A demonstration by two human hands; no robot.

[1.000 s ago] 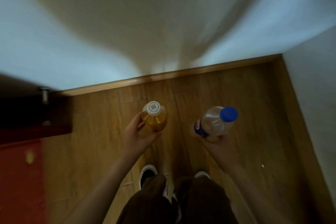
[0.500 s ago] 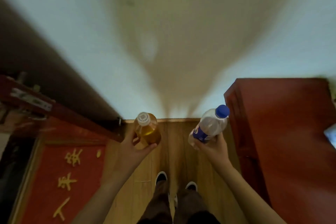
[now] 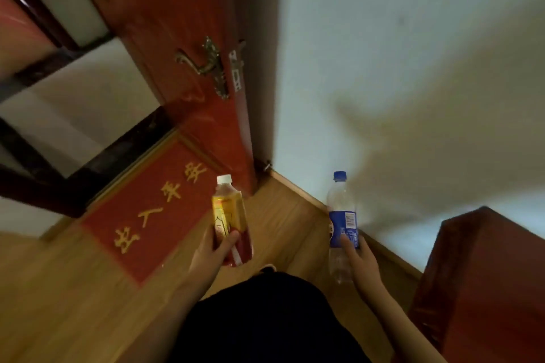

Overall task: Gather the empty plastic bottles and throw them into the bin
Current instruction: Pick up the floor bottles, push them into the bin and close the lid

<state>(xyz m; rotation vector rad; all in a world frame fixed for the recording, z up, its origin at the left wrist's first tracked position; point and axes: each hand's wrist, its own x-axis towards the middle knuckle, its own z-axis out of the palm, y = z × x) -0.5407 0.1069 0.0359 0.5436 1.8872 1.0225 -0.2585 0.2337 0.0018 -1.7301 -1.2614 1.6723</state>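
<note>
My left hand [image 3: 212, 250] grips the lower part of a plastic bottle with a yellow and red label and a white cap [image 3: 228, 215], held upright. My right hand [image 3: 361, 259] holds a clear plastic bottle with a blue label and a blue cap [image 3: 340, 215], also upright. Both bottles are in front of my body, above the wooden floor. No bin is in view.
A red door [image 3: 188, 38] with a brass handle [image 3: 203, 65] stands open ahead on the left. A red doormat with gold characters [image 3: 153, 209] lies at the threshold. White wall [image 3: 383, 53] ahead, red wooden cabinet [image 3: 483, 280] at the right.
The view has swung left toward the open door and the doormat. Both bottles now show from the side, standing upright, instead of cap-on. Both hands keep their hold.
</note>
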